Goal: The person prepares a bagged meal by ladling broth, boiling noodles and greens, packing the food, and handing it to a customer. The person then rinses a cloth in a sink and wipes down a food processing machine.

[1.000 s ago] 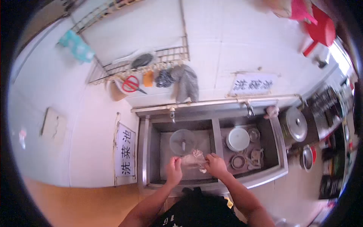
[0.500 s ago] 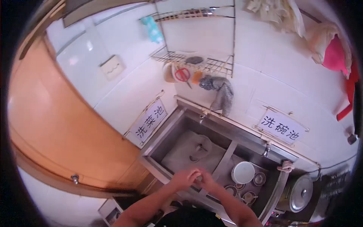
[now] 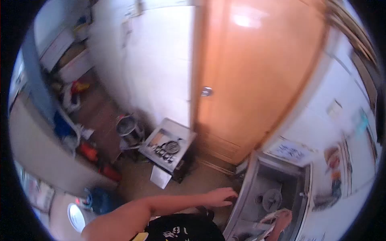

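A pale, crumpled, soft item (image 3: 270, 218) hangs from my right hand (image 3: 283, 220), whose fingers are closed on it over the lower part of the metal sink (image 3: 245, 193). My left hand (image 3: 222, 197) is stretched out just left of the sink's near rim, palm down, with its fingers apart and nothing in them. Inside the basin, beyond my right hand, lies a round translucent object (image 3: 272, 200).
An orange door (image 3: 257, 80) with a round knob stands ahead. Left of it are a small metal table (image 3: 181, 129) with a coiled item on top, and a bin (image 3: 127, 125). Red objects and a blue container (image 3: 102, 201) are farther left.
The view has swung left, from the two-basin sink to the door and floor. My hands, together half a second earlier, are now apart; the left has moved out of the sink.
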The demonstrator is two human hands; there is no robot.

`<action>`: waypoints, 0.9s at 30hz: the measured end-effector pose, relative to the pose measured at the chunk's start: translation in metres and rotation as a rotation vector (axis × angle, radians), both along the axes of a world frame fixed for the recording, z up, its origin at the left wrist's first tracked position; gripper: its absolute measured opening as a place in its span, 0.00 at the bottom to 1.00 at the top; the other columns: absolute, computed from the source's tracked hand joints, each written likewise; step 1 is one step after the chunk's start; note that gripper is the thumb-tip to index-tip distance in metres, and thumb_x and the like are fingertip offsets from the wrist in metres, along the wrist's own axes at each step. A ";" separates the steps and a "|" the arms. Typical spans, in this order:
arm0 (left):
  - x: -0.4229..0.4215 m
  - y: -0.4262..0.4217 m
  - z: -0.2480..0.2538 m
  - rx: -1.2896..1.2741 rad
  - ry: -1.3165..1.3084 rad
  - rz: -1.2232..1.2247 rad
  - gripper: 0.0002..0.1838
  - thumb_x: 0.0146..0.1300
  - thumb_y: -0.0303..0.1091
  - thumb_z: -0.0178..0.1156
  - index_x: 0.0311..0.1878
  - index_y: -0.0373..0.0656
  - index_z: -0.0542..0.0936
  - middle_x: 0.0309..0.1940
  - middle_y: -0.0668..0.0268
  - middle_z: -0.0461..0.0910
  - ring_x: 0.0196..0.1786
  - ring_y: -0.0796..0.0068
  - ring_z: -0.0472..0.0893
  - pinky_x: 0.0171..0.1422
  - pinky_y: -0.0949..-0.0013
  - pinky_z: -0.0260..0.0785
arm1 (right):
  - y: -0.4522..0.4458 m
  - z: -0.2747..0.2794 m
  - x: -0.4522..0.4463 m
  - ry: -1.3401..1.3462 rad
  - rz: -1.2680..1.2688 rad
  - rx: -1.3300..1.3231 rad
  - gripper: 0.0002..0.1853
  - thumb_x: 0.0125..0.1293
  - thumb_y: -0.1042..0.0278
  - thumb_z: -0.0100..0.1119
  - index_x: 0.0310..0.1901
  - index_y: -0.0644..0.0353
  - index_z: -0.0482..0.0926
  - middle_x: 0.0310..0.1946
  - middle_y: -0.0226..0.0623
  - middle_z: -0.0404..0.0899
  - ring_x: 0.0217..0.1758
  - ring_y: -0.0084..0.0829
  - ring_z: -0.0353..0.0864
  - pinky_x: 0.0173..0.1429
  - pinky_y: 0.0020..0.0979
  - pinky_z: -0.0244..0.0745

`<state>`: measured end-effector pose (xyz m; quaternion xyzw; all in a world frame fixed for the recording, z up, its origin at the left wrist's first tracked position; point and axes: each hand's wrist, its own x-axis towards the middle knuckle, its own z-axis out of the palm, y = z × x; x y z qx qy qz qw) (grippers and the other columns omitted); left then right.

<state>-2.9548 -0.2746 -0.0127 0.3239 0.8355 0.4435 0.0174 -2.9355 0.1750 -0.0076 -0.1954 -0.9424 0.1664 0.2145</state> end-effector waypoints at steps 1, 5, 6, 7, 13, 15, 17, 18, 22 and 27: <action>0.013 -0.036 -0.027 0.001 -0.150 -0.007 0.25 0.69 0.42 0.68 0.67 0.45 0.79 0.49 0.54 0.83 0.56 0.48 0.82 0.66 0.51 0.75 | -0.010 0.017 0.000 0.015 0.017 -0.162 0.14 0.69 0.71 0.57 0.53 0.66 0.82 0.43 0.46 0.85 0.46 0.42 0.84 0.55 0.41 0.80; 0.109 -0.154 -0.056 -0.061 -0.321 0.314 0.22 0.72 0.42 0.65 0.65 0.43 0.79 0.51 0.53 0.84 0.57 0.49 0.84 0.64 0.51 0.76 | -0.099 -0.001 0.003 0.171 0.312 -0.618 0.17 0.70 0.74 0.56 0.57 0.68 0.83 0.47 0.43 0.88 0.51 0.37 0.85 0.59 0.38 0.79; 0.129 -0.174 -0.055 -0.005 -0.322 0.370 0.22 0.71 0.39 0.66 0.65 0.44 0.79 0.50 0.54 0.86 0.56 0.51 0.85 0.62 0.51 0.78 | -0.181 0.039 0.019 0.160 0.444 -0.770 0.19 0.72 0.65 0.64 0.55 0.73 0.82 0.46 0.44 0.88 0.50 0.38 0.85 0.58 0.40 0.80; 0.151 -0.200 -0.061 0.055 -0.321 0.417 0.21 0.70 0.36 0.67 0.64 0.44 0.80 0.49 0.55 0.87 0.54 0.54 0.87 0.61 0.52 0.79 | -0.223 0.023 0.027 0.066 0.494 -0.679 0.18 0.73 0.66 0.64 0.57 0.71 0.82 0.45 0.42 0.88 0.49 0.37 0.84 0.58 0.39 0.80; 0.247 -0.305 -0.043 0.594 -0.411 0.672 0.26 0.72 0.35 0.64 0.71 0.42 0.75 0.65 0.52 0.81 0.63 0.58 0.83 0.63 0.54 0.79 | -0.551 0.069 0.122 -0.508 0.889 -1.232 0.17 0.74 0.69 0.66 0.61 0.65 0.82 0.47 0.31 0.87 0.45 0.24 0.85 0.48 0.29 0.82; 0.288 -0.349 -0.042 0.646 -0.434 0.821 0.29 0.71 0.34 0.64 0.74 0.42 0.72 0.68 0.52 0.77 0.65 0.57 0.82 0.65 0.56 0.78 | -0.621 0.039 0.145 -0.695 1.110 -1.109 0.16 0.75 0.69 0.67 0.60 0.62 0.83 0.49 0.30 0.86 0.49 0.24 0.84 0.56 0.31 0.81; 0.326 -0.400 -0.034 0.554 -0.432 1.105 0.36 0.67 0.32 0.65 0.78 0.45 0.68 0.72 0.50 0.73 0.68 0.54 0.80 0.70 0.57 0.77 | -0.685 0.028 0.175 -0.804 1.342 -0.936 0.16 0.74 0.68 0.68 0.60 0.61 0.83 0.47 0.31 0.87 0.49 0.21 0.82 0.53 0.29 0.79; 0.343 -0.425 -0.022 0.411 -0.399 1.249 0.39 0.65 0.31 0.66 0.80 0.47 0.66 0.72 0.49 0.72 0.69 0.52 0.79 0.72 0.57 0.76 | -0.713 0.014 0.184 -0.780 1.488 -0.814 0.16 0.74 0.68 0.68 0.60 0.59 0.83 0.47 0.30 0.87 0.49 0.21 0.82 0.54 0.29 0.80; 0.414 -0.498 -0.023 -0.095 -0.028 1.601 0.36 0.56 0.30 0.71 0.71 0.49 0.74 0.68 0.48 0.75 0.66 0.45 0.81 0.66 0.53 0.78 | -0.795 0.027 0.214 -0.849 1.785 -0.714 0.20 0.71 0.63 0.69 0.60 0.63 0.83 0.51 0.38 0.89 0.54 0.28 0.86 0.63 0.36 0.79; 0.418 -0.565 0.000 -0.068 -0.437 1.585 0.16 0.58 0.44 0.72 0.45 0.45 0.88 0.44 0.52 0.87 0.53 0.46 0.86 0.59 0.51 0.79 | -0.849 0.036 0.189 -0.722 1.775 -0.512 0.19 0.69 0.60 0.70 0.56 0.61 0.84 0.46 0.50 0.89 0.50 0.44 0.90 0.57 0.40 0.82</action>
